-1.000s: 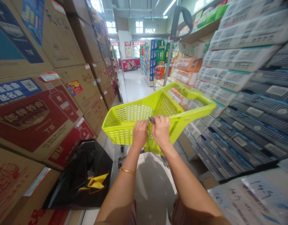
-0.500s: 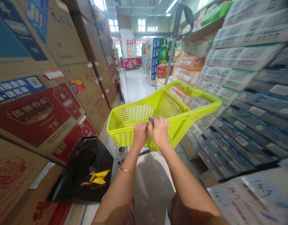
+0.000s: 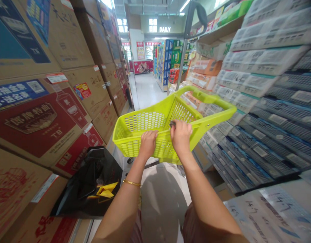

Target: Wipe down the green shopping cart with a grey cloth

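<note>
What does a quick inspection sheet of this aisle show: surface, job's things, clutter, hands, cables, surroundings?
Surface: pale tiled floor.
Job's things: lime basket on wheels, nothing visible inside; small dark item at its near rim.
Clutter: black bag with yellow piece, on the floor at left.
Hands: left hand grips the near rim; right hand pinches the dark item.
Cables: nothing seen.
Surroundings: cartons stacked left; shelves of packs right; aisle ahead under a DAILY sign.
</note>
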A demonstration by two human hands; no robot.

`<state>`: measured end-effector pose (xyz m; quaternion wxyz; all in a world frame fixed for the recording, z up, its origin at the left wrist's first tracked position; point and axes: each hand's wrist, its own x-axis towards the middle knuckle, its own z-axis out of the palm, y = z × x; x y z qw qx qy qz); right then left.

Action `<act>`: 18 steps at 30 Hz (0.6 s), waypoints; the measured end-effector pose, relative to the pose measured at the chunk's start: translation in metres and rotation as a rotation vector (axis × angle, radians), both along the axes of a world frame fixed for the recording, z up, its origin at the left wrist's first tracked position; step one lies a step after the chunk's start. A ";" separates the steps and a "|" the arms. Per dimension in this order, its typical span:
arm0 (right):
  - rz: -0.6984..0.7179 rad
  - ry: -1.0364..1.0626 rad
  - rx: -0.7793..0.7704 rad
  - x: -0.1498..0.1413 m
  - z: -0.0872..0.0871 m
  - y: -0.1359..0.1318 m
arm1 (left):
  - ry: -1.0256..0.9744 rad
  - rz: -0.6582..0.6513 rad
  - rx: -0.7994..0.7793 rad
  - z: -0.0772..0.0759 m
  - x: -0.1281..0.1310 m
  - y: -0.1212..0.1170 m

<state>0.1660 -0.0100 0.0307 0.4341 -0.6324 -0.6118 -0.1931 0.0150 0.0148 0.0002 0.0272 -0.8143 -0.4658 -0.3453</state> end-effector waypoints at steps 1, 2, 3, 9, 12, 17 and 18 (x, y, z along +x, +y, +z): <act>-0.022 0.027 0.031 0.007 0.002 0.000 | 0.002 0.006 -0.004 0.000 0.000 0.000; -0.039 0.046 0.056 0.012 0.003 0.001 | 0.002 0.014 -0.007 0.000 0.001 0.000; -0.049 0.055 0.070 0.015 0.002 0.001 | 0.000 0.023 -0.010 0.000 0.002 -0.001; -0.021 -0.030 -0.013 -0.011 -0.010 0.002 | -0.027 0.069 -0.009 0.000 0.006 0.000; 0.007 -0.070 -0.063 -0.030 -0.017 0.003 | -0.029 0.074 -0.013 0.000 0.007 0.000; 0.043 -0.102 -0.087 -0.039 -0.023 0.004 | -0.024 0.074 -0.007 0.001 0.007 -0.001; 0.051 -0.111 -0.083 -0.038 -0.023 0.004 | -0.019 0.072 -0.006 0.001 0.007 -0.001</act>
